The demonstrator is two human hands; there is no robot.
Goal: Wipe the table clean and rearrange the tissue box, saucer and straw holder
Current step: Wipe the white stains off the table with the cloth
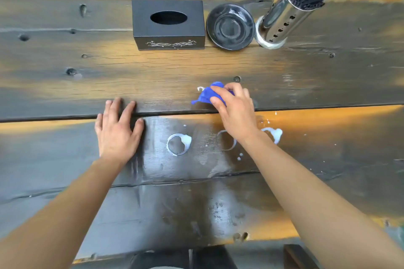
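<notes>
The right hand (pixel 235 111) presses a blue cloth (pixel 206 95) to the middle of the bench (pixel 65 85), its fingers (pixel 218 102) clenched on it. The left hand (pixel 118 129) lies flat, fingers released. White rings (pixel 178 144) mark the near planks. Along the far edge stand the box (pixel 168 25), saucer (pixel 230 27) and holder (pixel 284 13), side by side.

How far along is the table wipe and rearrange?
Done: nothing clearly; no rearranging can be judged. In hand: right hand presses a crumpled blue cloth on the dark wooden table; left hand rests flat. Left: white ring stains near the front, then the black tissue box, dark glossy saucer and perforated steel straw holder.
</notes>
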